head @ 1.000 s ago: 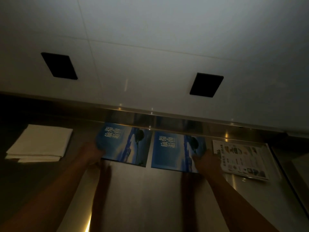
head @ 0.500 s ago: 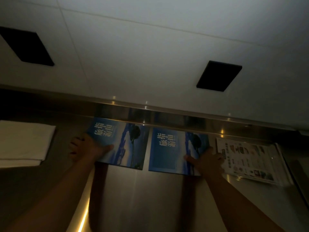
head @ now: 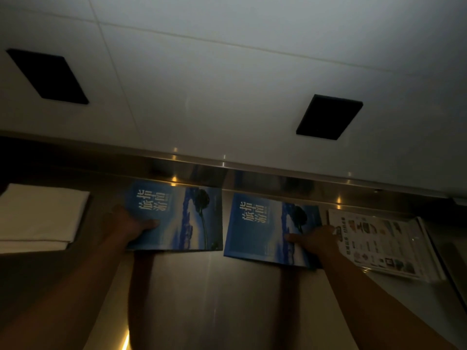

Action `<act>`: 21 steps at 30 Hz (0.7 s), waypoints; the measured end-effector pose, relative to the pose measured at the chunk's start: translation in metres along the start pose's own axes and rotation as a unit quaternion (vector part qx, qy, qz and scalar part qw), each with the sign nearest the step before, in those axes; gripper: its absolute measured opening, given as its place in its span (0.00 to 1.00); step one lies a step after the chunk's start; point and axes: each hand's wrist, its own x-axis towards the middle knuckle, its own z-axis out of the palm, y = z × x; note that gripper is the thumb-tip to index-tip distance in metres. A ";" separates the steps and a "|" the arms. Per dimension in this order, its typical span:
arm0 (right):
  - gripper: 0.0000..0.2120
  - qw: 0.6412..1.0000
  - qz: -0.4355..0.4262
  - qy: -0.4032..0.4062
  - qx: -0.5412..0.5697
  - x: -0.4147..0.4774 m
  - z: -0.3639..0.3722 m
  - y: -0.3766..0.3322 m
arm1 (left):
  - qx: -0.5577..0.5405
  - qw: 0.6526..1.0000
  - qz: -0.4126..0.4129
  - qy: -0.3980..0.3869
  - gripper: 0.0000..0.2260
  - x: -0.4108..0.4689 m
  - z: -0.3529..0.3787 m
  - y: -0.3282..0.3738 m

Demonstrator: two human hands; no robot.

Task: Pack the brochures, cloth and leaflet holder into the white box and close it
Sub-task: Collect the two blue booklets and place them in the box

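Dim light on a brushed steel counter (head: 214, 299), and you've got two glossy blue brochures side by side, long edges along the back rail, titles at their left ends. Your left hand (head: 129, 224) pinches the left brochure (head: 182, 218) at its left edge, thumb on the cover. Your right hand (head: 321, 238) pinches the right brochure (head: 260, 228) at its right edge, thumb on top. One folded white cloth (head: 38, 215) lies far left, and one clear holder (head: 379, 243) of leaflets lies angled at far right.
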 end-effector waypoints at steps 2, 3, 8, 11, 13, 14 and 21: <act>0.46 0.995 0.024 -0.034 0.088 0.001 -0.008 -0.001 | -0.064 0.998 0.020 -0.013 0.30 -0.001 -0.014 0.002; 0.43 0.991 0.037 -0.049 0.119 0.000 -0.013 -0.001 | -0.090 0.995 0.025 -0.024 0.26 -0.002 -0.022 0.002; 0.38 0.968 0.070 -0.063 0.234 -0.008 -0.024 0.005 | -0.157 0.984 0.046 -0.070 0.22 -0.024 -0.052 0.000; 0.34 0.959 0.047 -0.043 0.278 -0.020 -0.030 0.012 | -0.192 0.977 0.055 -0.076 0.22 -0.047 -0.065 -0.010; 0.31 0.959 0.016 -0.010 0.284 -0.029 -0.039 0.019 | -0.214 0.971 0.058 -0.085 0.23 -0.061 -0.072 -0.018; 0.29 0.961 0.005 0.017 0.274 -0.034 -0.043 0.024 | -0.224 0.969 0.060 -0.090 0.23 -0.069 -0.075 -0.021; 0.22 0.962 -0.042 0.139 0.233 -0.062 -0.085 0.077 | -0.264 0.959 0.063 -0.083 0.19 -0.110 -0.071 -0.040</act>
